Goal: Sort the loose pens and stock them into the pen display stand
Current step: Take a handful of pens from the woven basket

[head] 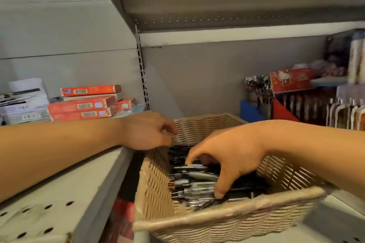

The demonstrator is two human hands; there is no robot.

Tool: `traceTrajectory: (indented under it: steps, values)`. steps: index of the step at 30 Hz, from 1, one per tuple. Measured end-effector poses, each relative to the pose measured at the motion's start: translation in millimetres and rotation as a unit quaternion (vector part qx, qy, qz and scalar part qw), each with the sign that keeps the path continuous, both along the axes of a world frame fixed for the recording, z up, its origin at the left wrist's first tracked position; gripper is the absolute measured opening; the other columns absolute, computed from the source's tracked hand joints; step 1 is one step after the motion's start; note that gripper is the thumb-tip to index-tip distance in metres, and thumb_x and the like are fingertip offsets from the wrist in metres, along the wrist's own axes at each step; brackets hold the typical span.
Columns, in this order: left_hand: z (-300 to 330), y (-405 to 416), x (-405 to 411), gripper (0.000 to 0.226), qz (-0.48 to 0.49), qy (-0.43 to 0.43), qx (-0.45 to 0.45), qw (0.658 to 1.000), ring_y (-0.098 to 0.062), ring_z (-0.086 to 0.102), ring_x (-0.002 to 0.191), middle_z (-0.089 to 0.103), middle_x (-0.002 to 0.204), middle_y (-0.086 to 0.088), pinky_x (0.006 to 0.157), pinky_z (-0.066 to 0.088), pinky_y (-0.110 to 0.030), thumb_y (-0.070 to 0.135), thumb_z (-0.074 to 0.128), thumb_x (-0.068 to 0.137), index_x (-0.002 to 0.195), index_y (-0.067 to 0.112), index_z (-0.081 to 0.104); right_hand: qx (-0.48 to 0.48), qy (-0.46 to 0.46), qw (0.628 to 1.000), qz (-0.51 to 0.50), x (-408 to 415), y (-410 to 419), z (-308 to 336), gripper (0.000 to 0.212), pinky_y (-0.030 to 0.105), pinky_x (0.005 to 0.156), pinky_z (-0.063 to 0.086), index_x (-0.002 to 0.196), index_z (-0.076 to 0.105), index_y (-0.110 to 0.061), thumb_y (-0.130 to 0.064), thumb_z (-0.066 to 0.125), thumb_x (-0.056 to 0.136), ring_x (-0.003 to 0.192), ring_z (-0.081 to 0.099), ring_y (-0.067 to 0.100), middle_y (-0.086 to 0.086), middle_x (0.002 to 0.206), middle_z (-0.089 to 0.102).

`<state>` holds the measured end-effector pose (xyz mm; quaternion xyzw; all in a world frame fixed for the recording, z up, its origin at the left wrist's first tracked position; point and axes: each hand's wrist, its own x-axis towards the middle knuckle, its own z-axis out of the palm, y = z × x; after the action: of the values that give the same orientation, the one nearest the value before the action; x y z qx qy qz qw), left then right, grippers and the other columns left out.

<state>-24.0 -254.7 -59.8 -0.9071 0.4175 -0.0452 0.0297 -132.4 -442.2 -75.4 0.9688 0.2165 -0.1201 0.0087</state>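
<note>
Two hands worked at a woven basket in the lower centre of the frame. The left hand curled over its far rim; the right hand spread wide, fingertips pressing the loose pens heaped inside. Best to steady the basket and pinch one matching pen. The display stand stood at right.

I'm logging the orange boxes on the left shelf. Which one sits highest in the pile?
The long orange box at the back of the pile sits highest, barcode facing out; the other orange boxes lie below and in front of it.
</note>
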Motion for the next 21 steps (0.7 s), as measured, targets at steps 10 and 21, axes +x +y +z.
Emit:
traceTrajectory:
  steps: [10,21]
  values:
    - [-5,-18,17,0.050,-0.014,0.010,0.053,0.998,-0.008,0.057,0.104,0.061,0.130,0.006,0.088,0.045,-0.026,0.044,0.052,0.098,0.145,0.031,0.042,0.280,-0.043,0.949,-0.142,24,-91,34,0.061,0.017,0.072,0.056,0.135,0.050,-0.046,-0.032,0.080,0.084,0.093,0.069,-0.006,-0.015,0.122,0.068]
    - [-35,-76,60,0.055,-0.030,0.058,0.214,0.975,-0.015,0.051,0.108,0.057,0.130,0.000,0.095,0.042,-0.030,0.031,0.062,0.094,0.145,0.023,0.043,0.137,-0.044,0.975,-0.170,62,-62,21,0.066,0.038,0.087,0.061,0.150,0.040,-0.032,-0.035,0.072,0.092,0.095,0.069,0.011,-0.005,0.122,0.069]
